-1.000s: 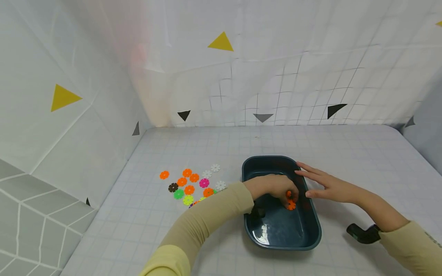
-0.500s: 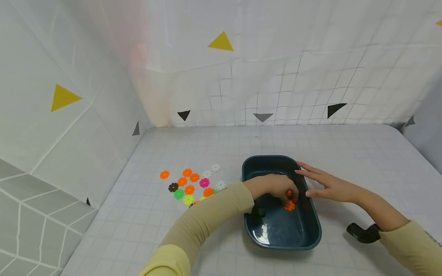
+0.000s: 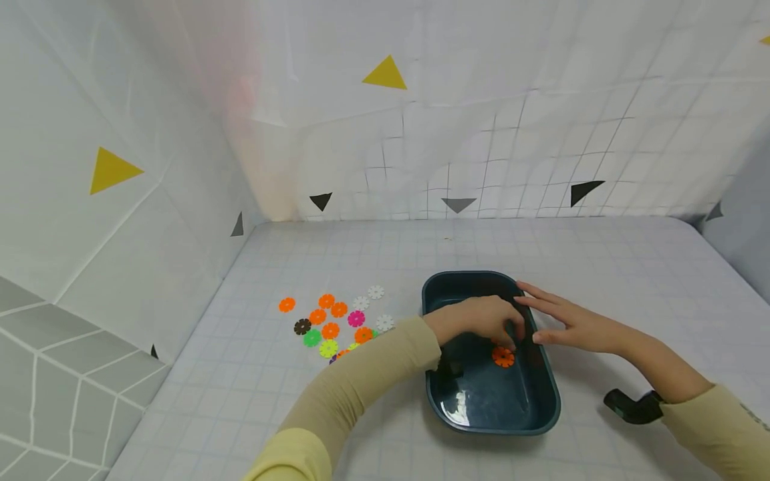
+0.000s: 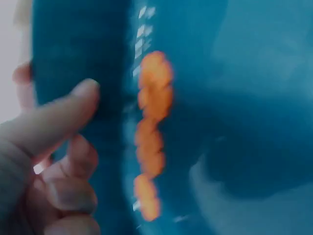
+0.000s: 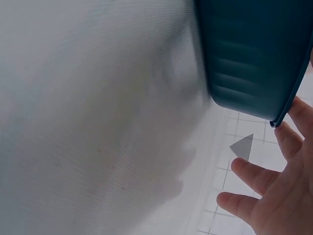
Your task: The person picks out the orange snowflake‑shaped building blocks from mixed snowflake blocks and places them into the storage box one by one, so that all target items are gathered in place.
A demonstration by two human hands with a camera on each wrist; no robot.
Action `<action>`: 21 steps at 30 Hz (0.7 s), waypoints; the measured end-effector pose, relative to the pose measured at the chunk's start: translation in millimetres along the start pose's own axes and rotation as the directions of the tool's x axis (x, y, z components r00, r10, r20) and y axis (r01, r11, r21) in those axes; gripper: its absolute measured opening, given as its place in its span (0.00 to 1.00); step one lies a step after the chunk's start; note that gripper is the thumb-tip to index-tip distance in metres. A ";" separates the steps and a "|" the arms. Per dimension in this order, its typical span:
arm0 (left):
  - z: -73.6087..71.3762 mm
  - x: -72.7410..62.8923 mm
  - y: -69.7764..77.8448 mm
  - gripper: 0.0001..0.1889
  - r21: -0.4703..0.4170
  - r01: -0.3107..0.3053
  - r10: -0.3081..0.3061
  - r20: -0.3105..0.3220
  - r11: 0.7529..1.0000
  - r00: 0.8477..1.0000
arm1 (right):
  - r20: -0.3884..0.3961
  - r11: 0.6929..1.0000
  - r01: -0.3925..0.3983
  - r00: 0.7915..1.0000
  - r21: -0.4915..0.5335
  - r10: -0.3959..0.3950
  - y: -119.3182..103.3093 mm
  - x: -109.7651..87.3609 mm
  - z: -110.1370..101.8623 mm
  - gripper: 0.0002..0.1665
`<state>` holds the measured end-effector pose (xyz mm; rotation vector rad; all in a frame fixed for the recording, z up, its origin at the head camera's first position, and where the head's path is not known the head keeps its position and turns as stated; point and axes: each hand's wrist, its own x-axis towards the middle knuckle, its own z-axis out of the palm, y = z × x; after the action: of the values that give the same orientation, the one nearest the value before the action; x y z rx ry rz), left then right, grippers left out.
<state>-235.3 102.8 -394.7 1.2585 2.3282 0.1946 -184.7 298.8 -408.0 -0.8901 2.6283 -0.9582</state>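
Observation:
My left hand (image 3: 490, 315) reaches inside a dark teal plastic bin (image 3: 493, 431), above its floor. In the left wrist view, its thumb and loosely bent fingers hold nothing, beside a row of orange notched discs (image 4: 149, 147) lying on the bin's floor. The head view shows one orange disc (image 3: 502, 357) just below the fingers; the hand hides the others. My right hand (image 3: 577, 325) lies along the bin's right side with spread, straight fingers, and its fingertips touch the rim, as the right wrist view also shows.
Left of the bin, several notched discs lie scattered on the white gridded table (image 3: 240, 414), among them an orange disc (image 3: 287, 304), a brown disc (image 3: 303, 327) and a pink disc (image 3: 356, 318). My left sleeve (image 3: 373, 374) covers part of them. A black curved piece (image 3: 634, 406) sits at the right cuff.
My left fingers have let go of the orange discs and lifted slightly up and away, leaving one in plain sight on the bin floor. The right hand stays at the rim.

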 end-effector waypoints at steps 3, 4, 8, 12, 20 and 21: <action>-15.7 -10.8 -2.1 0.13 -0.037 0.015 -0.018 -0.079 0.999 0.997 | 0.006 1.000 -0.018 1.000 0.006 0.018 -0.3 1.1 0.2 0.38; -21.5 -15.7 -3.7 0.13 -0.054 0.017 -0.022 -0.104 0.998 0.994 | 0.006 1.000 -0.021 1.000 0.006 0.021 -0.3 1.4 0.4 0.38; -41.6 -39.9 -15.1 0.14 -0.124 -0.008 -0.016 -0.194 0.992 0.981 | 0.007 0.999 -0.033 0.999 0.009 0.033 -0.5 2.0 1.7 0.38; -57.3 -68.8 -30.5 0.15 -0.167 -0.034 -0.012 -0.263 0.985 0.965 | -0.002 0.999 -0.031 1.000 0.007 0.031 -0.9 2.2 2.5 0.37; -79.5 -121.2 -56.0 0.13 -0.230 0.047 -0.124 -0.337 0.972 0.933 | -0.011 0.999 -0.051 0.999 -0.017 0.051 -2.3 1.6 2.8 0.38; -80.6 -126.1 -59.8 0.12 -0.234 0.052 -0.133 -0.346 0.971 0.929 | -0.012 0.999 -0.050 0.999 -0.018 0.050 -2.1 1.1 2.9 0.38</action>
<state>-260.6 -26.1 -301.3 1.0696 2.5757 0.6859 -183.5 295.4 -408.9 -0.8215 2.6593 -0.9317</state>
